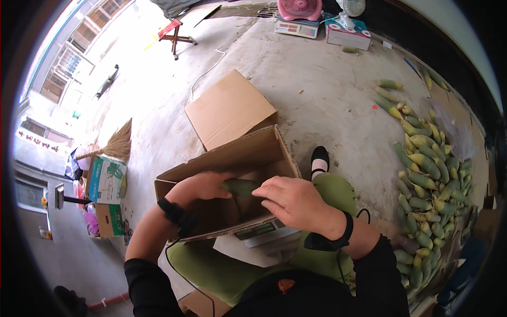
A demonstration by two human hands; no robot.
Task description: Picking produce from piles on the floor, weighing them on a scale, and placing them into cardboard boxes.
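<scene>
A green radish [239, 188] lies crosswise over the opening of a cardboard box [232, 153] that stands before my knees. Its left end is gripped by my left hand [208, 186], whose fingers are partly hidden. My right hand [289, 197] pinches the other end with bent fingers. The box's flap stands up at the far side, and its inside is in shadow. Beneath its near edge part of a scale [266, 235] shows.
A long heap of green radishes [430, 174] covers the floor on the right. Another carton [232, 108] lies just beyond the box. At the left are a straw broom [119, 141] and a printed box [107, 180]. A pink fan [299, 9] and a folding stool [176, 38] stand farther off.
</scene>
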